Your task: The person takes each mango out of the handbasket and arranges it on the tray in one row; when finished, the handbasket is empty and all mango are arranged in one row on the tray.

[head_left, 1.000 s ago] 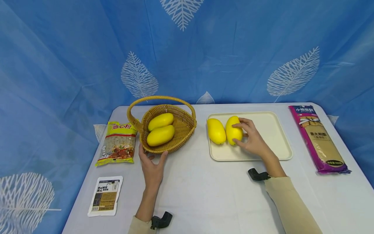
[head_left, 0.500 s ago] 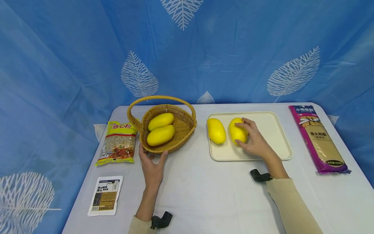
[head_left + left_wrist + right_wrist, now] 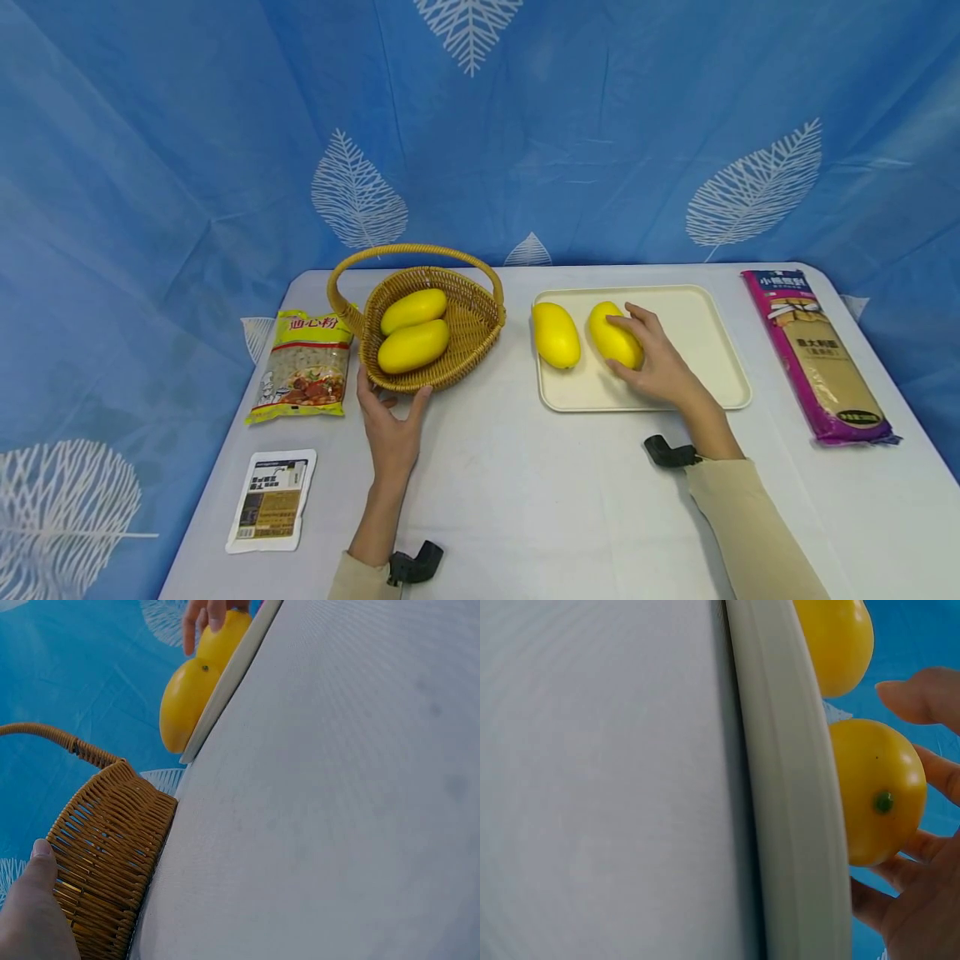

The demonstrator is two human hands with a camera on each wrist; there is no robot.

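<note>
In the head view my left hand (image 3: 393, 429) holds the near end of a wicker basket (image 3: 476, 312), with its thumb (image 3: 41, 862) against the woven wall in the left wrist view. Two yellow mangoes (image 3: 412, 346) lie side by side inside the basket. My right hand (image 3: 656, 358) is around a third mango (image 3: 611, 333) on the cream tray (image 3: 705, 350), its fingers over the top and right side and the thumb at the near end. Its green stem end (image 3: 883, 802) shows in the right wrist view. Another mango (image 3: 557, 336) lies to its left, apart from it.
Left of the basket is a yellow pasta packet (image 3: 307, 367), with a flat white-edged packet (image 3: 272, 502) nearer. A long purple noodle packet (image 3: 821, 358) lies right of the tray. A blue leaf-patterned cloth (image 3: 562, 125) hangs behind the white table.
The right hand and its mango have shifted slightly right, opening a gap to the other tray mango. That mango has turned a little. The left hand and basket have stayed put.
</note>
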